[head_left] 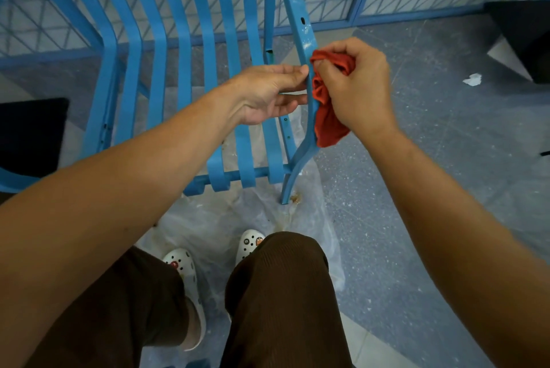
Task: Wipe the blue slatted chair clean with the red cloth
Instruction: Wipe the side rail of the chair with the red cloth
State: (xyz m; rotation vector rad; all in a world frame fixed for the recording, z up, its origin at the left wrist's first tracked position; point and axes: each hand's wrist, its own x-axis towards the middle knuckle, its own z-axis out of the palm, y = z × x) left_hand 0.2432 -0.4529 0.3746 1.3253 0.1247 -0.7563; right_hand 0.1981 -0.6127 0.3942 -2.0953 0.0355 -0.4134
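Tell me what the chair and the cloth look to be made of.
Blue slatted chair: probably painted metal; thin flat bars, punched holes, chipped paint on the side rail. Red cloth: soft woven fabric, crumpled and drooping from the right hand; exact fibre unclear.

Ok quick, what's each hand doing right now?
Left hand: open, straight fingers touching the side rail of the blue slatted metal chair.
Right hand: closed around the bunched red cloth, pressing it on that rail.
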